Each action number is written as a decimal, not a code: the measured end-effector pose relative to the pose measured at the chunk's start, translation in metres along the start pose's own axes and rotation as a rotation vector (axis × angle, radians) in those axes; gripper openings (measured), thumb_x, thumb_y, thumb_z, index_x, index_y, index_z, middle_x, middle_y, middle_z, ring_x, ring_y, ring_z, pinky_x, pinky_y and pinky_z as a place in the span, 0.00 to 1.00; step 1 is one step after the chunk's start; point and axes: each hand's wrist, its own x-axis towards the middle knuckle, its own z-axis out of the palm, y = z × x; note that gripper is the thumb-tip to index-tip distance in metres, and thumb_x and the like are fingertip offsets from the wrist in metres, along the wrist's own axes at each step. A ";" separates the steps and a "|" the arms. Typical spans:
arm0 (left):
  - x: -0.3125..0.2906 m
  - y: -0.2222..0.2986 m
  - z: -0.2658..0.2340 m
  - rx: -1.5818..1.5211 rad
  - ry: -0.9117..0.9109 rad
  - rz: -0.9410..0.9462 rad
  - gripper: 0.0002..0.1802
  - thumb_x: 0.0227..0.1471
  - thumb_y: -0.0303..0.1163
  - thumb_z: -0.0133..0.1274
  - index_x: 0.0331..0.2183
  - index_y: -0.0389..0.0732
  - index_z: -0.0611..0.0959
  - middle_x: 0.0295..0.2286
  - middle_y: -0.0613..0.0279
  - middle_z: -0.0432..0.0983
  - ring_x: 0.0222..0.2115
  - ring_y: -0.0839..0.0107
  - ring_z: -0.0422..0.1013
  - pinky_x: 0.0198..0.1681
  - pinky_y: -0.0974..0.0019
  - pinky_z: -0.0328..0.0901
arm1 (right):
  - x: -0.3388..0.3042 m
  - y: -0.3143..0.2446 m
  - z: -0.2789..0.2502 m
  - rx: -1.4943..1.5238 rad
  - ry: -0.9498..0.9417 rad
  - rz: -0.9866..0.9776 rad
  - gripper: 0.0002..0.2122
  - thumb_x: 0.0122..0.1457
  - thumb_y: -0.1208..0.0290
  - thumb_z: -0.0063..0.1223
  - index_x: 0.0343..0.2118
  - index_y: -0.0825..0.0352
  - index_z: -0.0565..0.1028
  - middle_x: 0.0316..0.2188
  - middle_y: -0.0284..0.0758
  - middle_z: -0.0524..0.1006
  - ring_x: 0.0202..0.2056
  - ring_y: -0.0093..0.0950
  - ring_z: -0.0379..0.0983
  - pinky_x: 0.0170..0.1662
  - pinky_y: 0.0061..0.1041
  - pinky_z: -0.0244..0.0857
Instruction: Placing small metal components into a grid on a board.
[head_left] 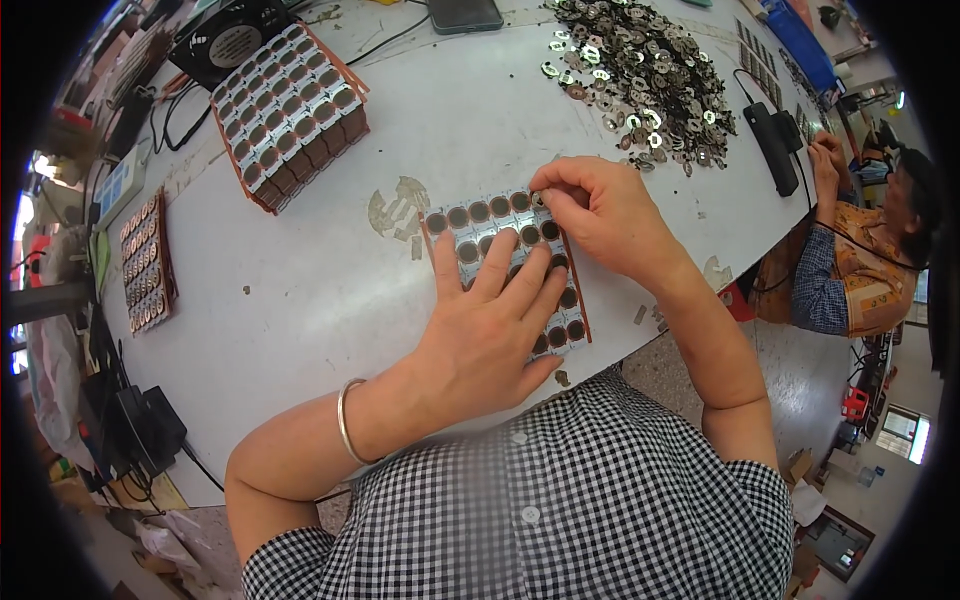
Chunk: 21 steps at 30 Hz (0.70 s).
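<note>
Bright even light, soft shadows — fisheye-bent, dark edges

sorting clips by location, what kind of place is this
Likely a small battery-pack assembly workshop. The left hand presses flat on a rack of round cells while the right hand fits a piece at its top edge; a heap of stamped metal tabs lies on the worn workbench.

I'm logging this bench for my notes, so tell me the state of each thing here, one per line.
Left hand: flat, pressing on the near battery pack.
Right hand: fingertips pinched at the pack's top edge.
Near grey battery pack with round cell ends: lying flat, partly covered.
Second battery pack: untouched, apart.
Pile of small silver metal tabs: loose, heaped.
White table: scuffed.
</note>
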 end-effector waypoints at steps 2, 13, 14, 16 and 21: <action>0.000 0.000 0.000 0.002 -0.005 -0.004 0.42 0.44 0.53 0.64 0.57 0.38 0.77 0.58 0.50 0.66 0.62 0.45 0.57 0.60 0.20 0.42 | 0.001 0.002 0.001 -0.004 0.038 -0.011 0.09 0.61 0.77 0.52 0.40 0.73 0.81 0.27 0.29 0.80 0.26 0.14 0.71 0.31 0.17 0.67; 0.000 0.000 0.000 -0.001 -0.014 -0.005 0.42 0.46 0.53 0.64 0.58 0.38 0.77 0.59 0.49 0.66 0.62 0.44 0.57 0.60 0.20 0.42 | 0.001 0.009 0.004 -0.153 0.115 -0.200 0.07 0.60 0.78 0.56 0.39 0.71 0.82 0.30 0.33 0.79 0.27 0.20 0.72 0.31 0.21 0.67; 0.000 0.000 0.000 -0.002 -0.013 -0.005 0.42 0.46 0.53 0.64 0.58 0.38 0.77 0.59 0.49 0.66 0.62 0.44 0.57 0.60 0.20 0.42 | 0.000 0.011 0.004 -0.211 0.136 -0.250 0.07 0.60 0.78 0.57 0.39 0.70 0.82 0.30 0.34 0.78 0.27 0.22 0.73 0.31 0.21 0.67; -0.001 0.000 0.001 -0.009 -0.011 -0.010 0.42 0.46 0.53 0.64 0.58 0.38 0.77 0.59 0.49 0.66 0.62 0.43 0.57 0.61 0.20 0.42 | -0.004 0.010 0.010 -0.198 0.184 -0.222 0.07 0.60 0.77 0.58 0.40 0.69 0.82 0.31 0.34 0.78 0.27 0.23 0.73 0.31 0.22 0.68; 0.000 0.001 0.000 -0.021 -0.011 -0.014 0.43 0.45 0.53 0.65 0.58 0.38 0.77 0.59 0.49 0.66 0.63 0.43 0.57 0.61 0.19 0.41 | -0.016 0.012 0.015 -0.263 0.274 -0.245 0.09 0.58 0.75 0.63 0.42 0.68 0.82 0.32 0.35 0.78 0.27 0.25 0.74 0.31 0.24 0.69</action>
